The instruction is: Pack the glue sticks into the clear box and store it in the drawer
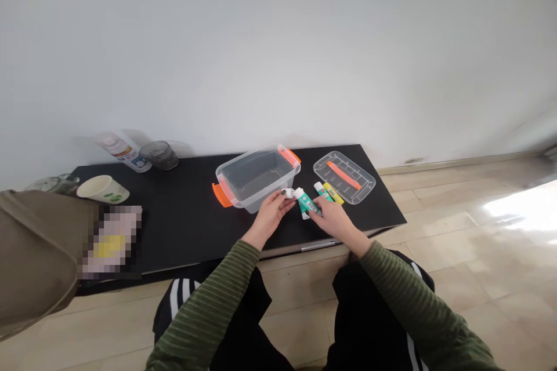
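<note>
Between the thumb and fingertips of my left hand [270,213] is a small white cap [288,192]. My right hand [334,219] is closed around a green-and-white glue stick [307,201], whose white end points toward the cap. Cap and stick are very near each other; I cannot tell whether they touch. Another green stick [303,214] shows partly beneath the held one. Just beyond my right fingers lie a green glue stick with a white end [321,188] and a yellow stick [333,193], both partly covered by the hand. Behind my hands stands a lidless clear plastic box [237,202] with orange latches.
The box's clear lid [364,190] with an orange handle lies at right on the black table [183,232]. At left are a paper cup [103,189], a dark glass [160,155], a spray can [124,151] and a blurred-out item [111,240]. Brown fabric [39,261] covers the left corner.
</note>
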Tool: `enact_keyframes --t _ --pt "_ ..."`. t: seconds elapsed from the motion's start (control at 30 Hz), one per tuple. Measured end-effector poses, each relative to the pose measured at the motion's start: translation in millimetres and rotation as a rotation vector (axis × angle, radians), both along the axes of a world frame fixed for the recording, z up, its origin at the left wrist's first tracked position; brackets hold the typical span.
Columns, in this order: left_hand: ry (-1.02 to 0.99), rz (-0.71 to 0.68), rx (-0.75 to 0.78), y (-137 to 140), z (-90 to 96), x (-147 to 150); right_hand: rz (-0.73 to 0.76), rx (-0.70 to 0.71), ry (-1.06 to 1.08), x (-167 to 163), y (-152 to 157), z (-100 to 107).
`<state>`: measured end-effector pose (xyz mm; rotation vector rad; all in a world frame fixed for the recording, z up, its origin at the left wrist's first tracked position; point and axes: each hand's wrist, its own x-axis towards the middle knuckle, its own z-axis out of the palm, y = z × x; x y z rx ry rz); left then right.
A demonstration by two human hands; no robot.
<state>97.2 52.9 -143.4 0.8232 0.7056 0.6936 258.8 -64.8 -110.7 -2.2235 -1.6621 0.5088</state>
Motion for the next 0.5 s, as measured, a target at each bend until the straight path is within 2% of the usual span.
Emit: enact_keyframes --t 0.33,0.5 --pt "0.021 -0.033 0.032 -5.5 6.4 4.9 -0.012 0.124 -0.044 11.8 -17.6 5.5" --pt "0.027 -0.061 0.042 -7.0 6.3 9.0 -0.013 0.11 -0.05 11.9 -20.8 7.4"
